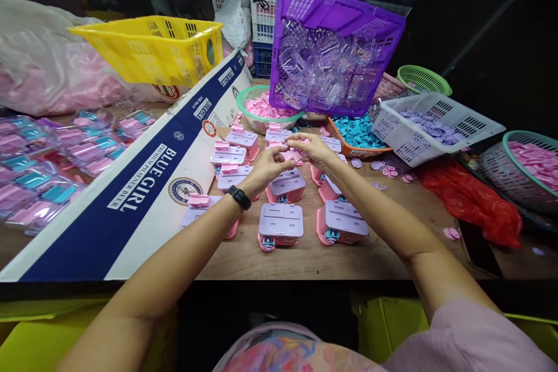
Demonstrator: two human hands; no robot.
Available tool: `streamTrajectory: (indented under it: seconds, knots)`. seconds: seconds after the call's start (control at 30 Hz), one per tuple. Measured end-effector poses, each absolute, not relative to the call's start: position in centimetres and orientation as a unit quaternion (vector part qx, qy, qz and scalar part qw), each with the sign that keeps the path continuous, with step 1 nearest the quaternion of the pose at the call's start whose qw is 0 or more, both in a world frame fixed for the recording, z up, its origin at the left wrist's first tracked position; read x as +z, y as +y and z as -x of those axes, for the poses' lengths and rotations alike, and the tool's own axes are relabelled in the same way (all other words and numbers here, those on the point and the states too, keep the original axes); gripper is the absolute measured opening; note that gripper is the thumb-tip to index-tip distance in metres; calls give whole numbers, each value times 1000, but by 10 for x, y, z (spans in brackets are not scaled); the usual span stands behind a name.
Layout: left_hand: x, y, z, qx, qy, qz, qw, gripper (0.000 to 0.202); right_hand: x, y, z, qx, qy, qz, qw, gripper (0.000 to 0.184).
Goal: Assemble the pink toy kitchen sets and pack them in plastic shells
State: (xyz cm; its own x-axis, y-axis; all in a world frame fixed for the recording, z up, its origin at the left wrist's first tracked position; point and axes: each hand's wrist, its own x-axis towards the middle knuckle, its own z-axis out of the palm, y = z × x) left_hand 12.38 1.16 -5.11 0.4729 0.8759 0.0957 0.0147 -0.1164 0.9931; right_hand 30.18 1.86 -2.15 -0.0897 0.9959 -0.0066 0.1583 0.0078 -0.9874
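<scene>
My left hand (267, 170), with a black band at the wrist, pinches a small pink plastic piece over the middle of the toy rows. My right hand (317, 151) meets it from the right, its thumb and fingers closed on a pink piece too; the fingers partly hide both. Below them is a lilac-topped pink toy box (286, 183) with a blue part at its front. Nearer me stand two similar toy boxes (281, 221) (346, 220). On the left row, pink pieces (199, 200) lie on the lilac lids.
A green basket of pink pieces (268, 106) stands behind, beside a tilted purple crate (337, 11) of clear packs. An orange tray (357, 133) holds blue parts; a white basket (394, 133) holds lilac ones. A cardboard sheet (143, 186) slants along the left.
</scene>
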Motion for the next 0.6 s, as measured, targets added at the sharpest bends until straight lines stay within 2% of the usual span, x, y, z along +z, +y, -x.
streamTrajectory:
  seconds: [0.07,0.13,0.23,0.37,0.47,0.6]
  knots:
    - [-54,4,-126,400,335,-608,598,42,-21,8,-302,453,-587,516,429,44]
    - [-55,1,-123,408,352,-611,580,34,-18,1,-305,398,-634,522,409,45]
    - [-53,2,-111,403,392,-672,482,34,-16,-4,-313,356,-700,516,342,50]
    - [-50,2,-94,358,397,-757,375,34,-22,-1,-313,391,-744,482,247,51]
    - [-50,-4,-88,317,421,-782,333,36,-31,7,-305,387,-755,471,241,48]
    - [-57,-17,-84,300,458,-820,168,35,-35,17,-299,366,-762,479,238,44]
